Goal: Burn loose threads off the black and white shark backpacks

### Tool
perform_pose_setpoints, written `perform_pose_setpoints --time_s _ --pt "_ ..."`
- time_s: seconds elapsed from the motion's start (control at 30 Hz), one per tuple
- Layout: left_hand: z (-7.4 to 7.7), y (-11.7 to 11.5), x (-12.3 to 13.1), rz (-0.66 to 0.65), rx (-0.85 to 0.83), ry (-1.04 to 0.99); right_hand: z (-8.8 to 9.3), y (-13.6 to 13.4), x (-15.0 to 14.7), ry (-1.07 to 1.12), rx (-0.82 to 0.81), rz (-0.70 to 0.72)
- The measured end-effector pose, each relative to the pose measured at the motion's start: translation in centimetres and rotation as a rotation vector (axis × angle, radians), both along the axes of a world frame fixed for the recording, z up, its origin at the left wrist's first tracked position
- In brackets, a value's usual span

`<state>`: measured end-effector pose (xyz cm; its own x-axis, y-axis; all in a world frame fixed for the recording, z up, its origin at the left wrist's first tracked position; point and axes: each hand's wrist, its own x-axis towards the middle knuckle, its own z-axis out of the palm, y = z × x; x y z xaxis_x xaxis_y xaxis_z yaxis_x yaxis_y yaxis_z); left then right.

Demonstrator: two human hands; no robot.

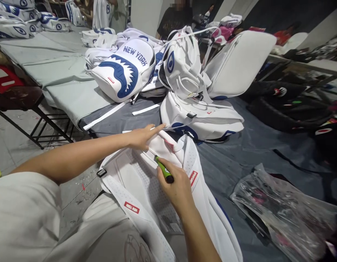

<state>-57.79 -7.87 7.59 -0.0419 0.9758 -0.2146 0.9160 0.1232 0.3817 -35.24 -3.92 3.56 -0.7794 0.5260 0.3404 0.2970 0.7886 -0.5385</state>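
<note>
Pale T-shirt (26,214) is filling the lower left, creasing softly. Just past it, a white backpack (154,196) is lying straps-up before the wearer, showing dotted padding and red labels. Right hand (172,182) is gripping a green-handled tool (163,169), its thin shaft pointing toward the bag's upper edge. Left hand (142,138) is resting there, index finger extending; cannot tell whether it is pinching cloth.

Crowding the space directly ahead: a smooth white side-lying backpack (203,114); behind it, an eye-printed backpack (182,62) is slumping. Left of these, a rounded "NEW YORK" backpack (122,72) is displaying a jagged blue shark mouth. Crinkled clear plastic (283,207) is covering the counter's (220,163) right side, its grey-blue surface wrinkling. Dark bags (283,105) are sitting beyond.
</note>
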Motion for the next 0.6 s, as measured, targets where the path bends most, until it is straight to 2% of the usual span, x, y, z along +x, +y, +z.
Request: perform_pose_setpoints --time_s 0.1,0.23,0.4,0.6 --pt "0.2 0.4 -0.8 -0.068 -0.057 -0.105 0.0 0.1 0.0 0.013 -0.015 -0.003" --pt "0.2 0.8 -0.9 -0.058 -0.053 -0.084 0.2 0.2 -0.4 0.036 -0.036 0.006" --pt "0.3 1.3 -1.1 -0.088 -0.098 -0.11 0.2 0.4 -2.2 0.1 -0.156 0.071" --pt "0.0 2.3 -1.3 -0.063 -0.146 -0.084 -0.7 0.7 -3.2 0.079 -0.052 0.005"
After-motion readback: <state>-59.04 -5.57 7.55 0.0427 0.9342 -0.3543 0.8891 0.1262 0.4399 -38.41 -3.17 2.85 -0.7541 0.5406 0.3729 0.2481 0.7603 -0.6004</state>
